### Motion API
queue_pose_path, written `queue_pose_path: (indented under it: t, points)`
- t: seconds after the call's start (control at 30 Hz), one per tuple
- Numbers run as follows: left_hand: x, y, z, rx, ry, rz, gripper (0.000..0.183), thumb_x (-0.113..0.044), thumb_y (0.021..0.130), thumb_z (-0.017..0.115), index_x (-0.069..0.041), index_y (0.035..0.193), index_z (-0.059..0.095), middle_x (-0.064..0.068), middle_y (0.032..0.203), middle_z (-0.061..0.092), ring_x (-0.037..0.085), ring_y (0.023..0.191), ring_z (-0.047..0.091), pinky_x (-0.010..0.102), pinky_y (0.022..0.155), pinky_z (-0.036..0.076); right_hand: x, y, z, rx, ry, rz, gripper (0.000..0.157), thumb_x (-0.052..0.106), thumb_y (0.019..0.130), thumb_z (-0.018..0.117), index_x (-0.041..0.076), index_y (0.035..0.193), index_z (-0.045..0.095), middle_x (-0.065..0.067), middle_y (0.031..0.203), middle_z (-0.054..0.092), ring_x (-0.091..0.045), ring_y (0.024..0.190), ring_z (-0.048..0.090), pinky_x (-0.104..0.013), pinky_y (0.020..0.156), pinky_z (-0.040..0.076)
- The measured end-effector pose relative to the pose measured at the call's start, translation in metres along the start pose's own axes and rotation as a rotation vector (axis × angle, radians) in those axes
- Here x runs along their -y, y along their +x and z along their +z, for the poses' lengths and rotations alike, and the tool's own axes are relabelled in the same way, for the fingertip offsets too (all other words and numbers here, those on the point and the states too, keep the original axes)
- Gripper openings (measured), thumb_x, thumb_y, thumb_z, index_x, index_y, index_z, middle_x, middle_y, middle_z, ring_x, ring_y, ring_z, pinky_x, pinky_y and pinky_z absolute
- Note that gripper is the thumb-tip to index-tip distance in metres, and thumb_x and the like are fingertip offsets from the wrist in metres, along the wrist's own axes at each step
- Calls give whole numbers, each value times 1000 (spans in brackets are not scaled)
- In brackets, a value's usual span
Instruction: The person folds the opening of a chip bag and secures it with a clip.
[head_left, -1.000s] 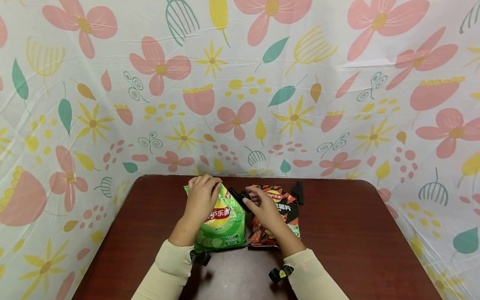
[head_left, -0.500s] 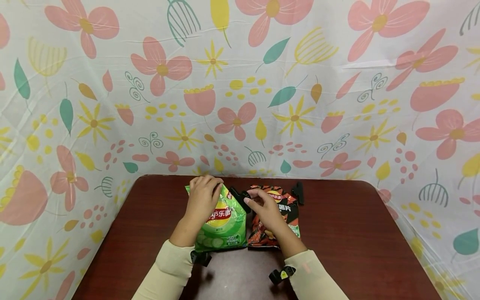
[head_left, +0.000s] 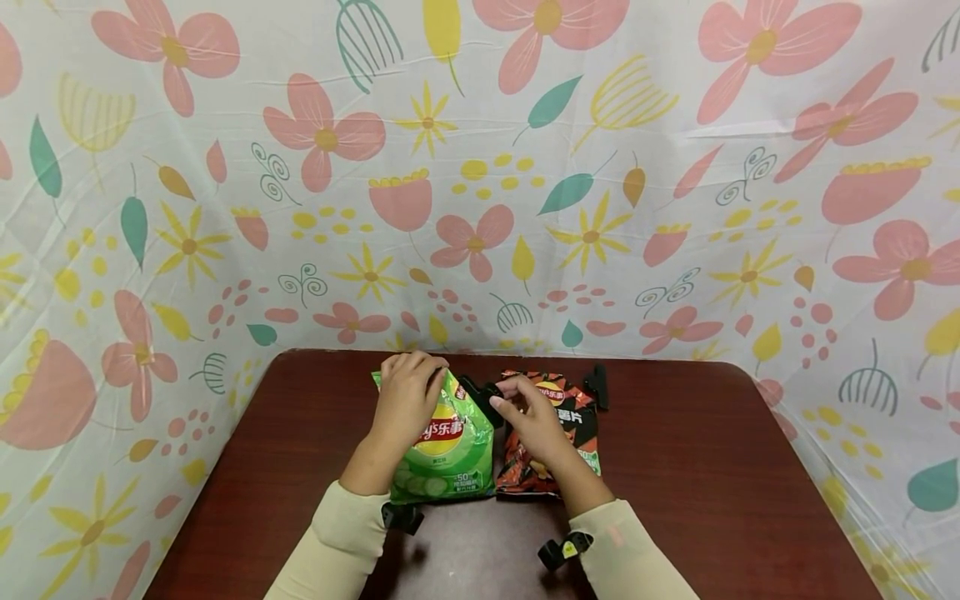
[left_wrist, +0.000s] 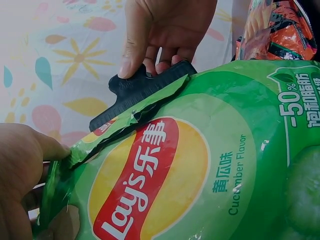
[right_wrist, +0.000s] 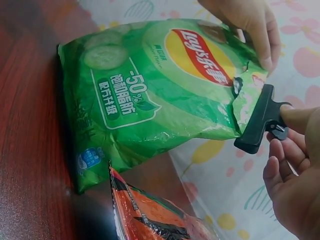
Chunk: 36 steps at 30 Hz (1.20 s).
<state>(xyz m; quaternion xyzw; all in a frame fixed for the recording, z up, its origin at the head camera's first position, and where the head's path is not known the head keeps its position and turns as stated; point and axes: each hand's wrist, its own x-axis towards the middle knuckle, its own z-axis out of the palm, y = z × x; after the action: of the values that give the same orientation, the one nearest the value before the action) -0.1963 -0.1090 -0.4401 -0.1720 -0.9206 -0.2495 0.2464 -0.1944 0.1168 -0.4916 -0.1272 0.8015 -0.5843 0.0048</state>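
A green Lay's chip bag (head_left: 442, 454), marked cucumber flavor, stands on the table with its top edge folded over. My left hand (head_left: 405, 396) grips the top left corner, thumb and fingers on either side of the film in the left wrist view. My right hand (head_left: 528, 412) pinches the handles of a black bag clip (left_wrist: 145, 90) between thumb and fingers. The long bar of this clip lies along the folded edge (right_wrist: 248, 102) of the bag. Whether its jaws bite on the film cannot be made out.
Right of the green bag lies a red and black Lay's chip bag (head_left: 573, 433), partly behind my right hand. A second black clip (head_left: 597, 387) is at its upper right corner. Flower-patterned cloth (head_left: 480, 192) rises behind the dark red table (head_left: 697, 467).
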Motion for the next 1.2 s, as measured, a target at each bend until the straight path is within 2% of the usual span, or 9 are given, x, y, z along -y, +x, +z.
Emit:
queue_pose_path:
  t: [0.13, 0.27, 0.6, 0.77, 0.93, 1.0, 1.2]
  points:
    - [0, 0, 0, 3, -3, 1, 15, -21, 101, 64, -15, 109, 75, 1, 101, 69, 26, 100, 62, 50, 102, 39, -4, 0, -1, -22, 21, -3, 26, 24, 102, 62, 8, 124, 63, -11, 117, 59, -17, 101, 55, -29, 87, 47]
    - [0, 0, 0, 8, -3, 0, 16, -23, 101, 63, -15, 109, 75, 1, 102, 69, 25, 101, 62, 50, 102, 39, -6, 2, -3, -25, 39, -19, 26, 28, 102, 62, 12, 122, 64, -9, 114, 59, -16, 99, 56, -28, 86, 47]
    - [0, 0, 0, 2, -18, 7, 15, -22, 101, 63, -15, 107, 75, 0, 101, 69, 26, 101, 62, 50, 102, 40, -4, 3, -5, -2, 63, -49, 25, 26, 101, 64, 10, 120, 67, -9, 109, 61, -12, 89, 59, -26, 81, 49]
    - [0, 0, 0, 5, -26, 3, 15, -21, 102, 62, -15, 106, 75, 0, 101, 69, 25, 101, 62, 49, 101, 40, -4, 5, -6, 18, 56, -30, 26, 27, 101, 64, 11, 121, 66, -7, 109, 61, -13, 89, 60, -28, 81, 50]
    - [-1, 0, -1, 10, -36, 1, 14, -21, 102, 63, -15, 106, 75, 0, 100, 69, 25, 101, 63, 49, 100, 40, 1, 6, -8, 54, 48, -32, 24, 23, 102, 63, 10, 121, 66, -10, 111, 62, -9, 88, 60, -28, 79, 50]
    - [-1, 0, -1, 8, -39, 4, 14, -21, 101, 63, -16, 105, 75, 0, 100, 69, 25, 101, 62, 49, 100, 40, 0, 7, -7, 63, 48, -35, 24, 23, 102, 63, 10, 121, 66, -11, 111, 62, -10, 88, 60, -32, 79, 52]
    - [-1, -1, 0, 0, -47, 19, 15, -20, 101, 63, -13, 106, 75, 1, 99, 69, 26, 102, 63, 50, 99, 40, -4, 10, -2, 67, 68, -33, 25, 23, 101, 64, 9, 122, 66, -12, 111, 60, -12, 86, 58, -34, 77, 53]
